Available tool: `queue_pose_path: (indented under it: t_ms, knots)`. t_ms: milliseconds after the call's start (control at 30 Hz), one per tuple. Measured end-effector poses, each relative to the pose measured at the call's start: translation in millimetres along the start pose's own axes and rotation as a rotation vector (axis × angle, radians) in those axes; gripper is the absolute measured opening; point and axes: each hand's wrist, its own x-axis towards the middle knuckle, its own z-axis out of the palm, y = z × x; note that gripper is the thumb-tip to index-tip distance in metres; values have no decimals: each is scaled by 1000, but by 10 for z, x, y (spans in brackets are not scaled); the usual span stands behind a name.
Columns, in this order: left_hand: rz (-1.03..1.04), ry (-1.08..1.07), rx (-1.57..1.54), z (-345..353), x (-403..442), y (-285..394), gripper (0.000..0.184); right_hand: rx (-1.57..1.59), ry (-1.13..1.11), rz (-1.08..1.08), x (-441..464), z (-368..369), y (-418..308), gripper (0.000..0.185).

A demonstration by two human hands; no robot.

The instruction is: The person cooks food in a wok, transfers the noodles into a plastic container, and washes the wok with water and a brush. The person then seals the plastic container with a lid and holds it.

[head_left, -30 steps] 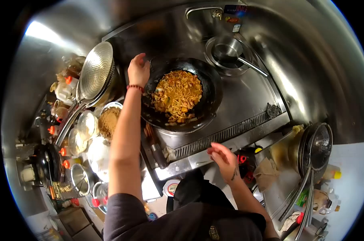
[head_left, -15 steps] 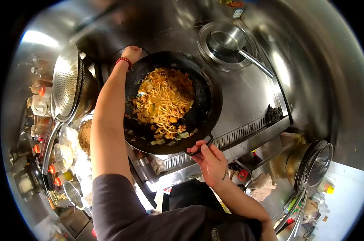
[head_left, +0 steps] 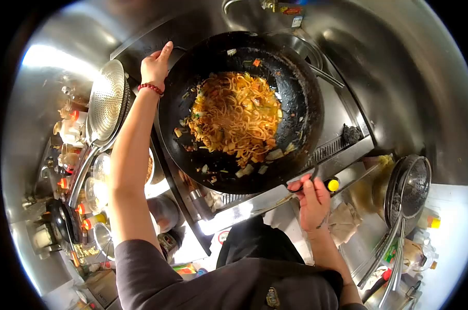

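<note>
A large black wok (head_left: pixel 302 121) fills the middle of the head view, raised above the steel stove top. In it lie noodles (head_left: pixel 239 116) in orange sauce, with chopped vegetables and small bits up the sides. My left hand (head_left: pixel 155 67), with a red bead bracelet (head_left: pixel 150 88) at the wrist, is closed around the far-left loop handle, thumb outstretched. At the near-right rim my right hand (head_left: pixel 313 204) grips the other loop handle (head_left: pixel 315 173) between thumb and fingers.
Behind the wok a steel pan with a long handle (head_left: pixel 324 76) rests at the back right. A slotted drain (head_left: pixel 327 151) edges the stove. Perforated strainers (head_left: pixel 106 101) stand at left among bottles and bowls; more strainers (head_left: pixel 416 186) hang at right, near a crumpled cloth (head_left: pixel 344 222).
Both hands have lifted the wok closer to the camera and shifted it right, so it covers more of the stove and the steel pan. The noodles have spread out.
</note>
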Motion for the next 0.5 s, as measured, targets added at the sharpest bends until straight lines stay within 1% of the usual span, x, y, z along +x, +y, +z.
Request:
queue_pose_path:
  t_ms: [33, 67, 133, 167, 233, 267, 367, 400, 433, 500]
  knots:
    - [10, 6, -11, -64, -132, 128, 46, 0, -17, -55, -100, -24, -122, 15]
    - [5, 2, -89, -99, -251, 187, 46, -44, -28, -121, -192, -64, -215, 15]
    - [18, 18, -158, -153, -338, 171, 44, -87, -23, -234, -217, -154, -90, 16]
    - [43, 29, -154, -134, -375, 139, 44, -27, 17, -269, -194, -159, 1, 16]
    - [101, 78, -149, -111, -449, 121, 50, -90, -11, -336, -185, -231, 39, 18]
    - [129, 71, -174, -114, -404, 71, 50, -94, -36, -364, -171, -254, 49, 20]
    - [139, 102, -177, -92, -372, -19, 49, -72, -105, -454, -142, -323, 107, 19]
    - [135, 63, -201, -85, -420, -12, 47, -78, -122, -460, -138, -353, 124, 19]
    - [138, 79, -210, -85, -477, -15, 47, -66, -134, -465, -141, -371, 148, 18]
    - [120, 77, -195, -64, -577, 14, 30, -68, -159, -488, -129, -414, 216, 18]
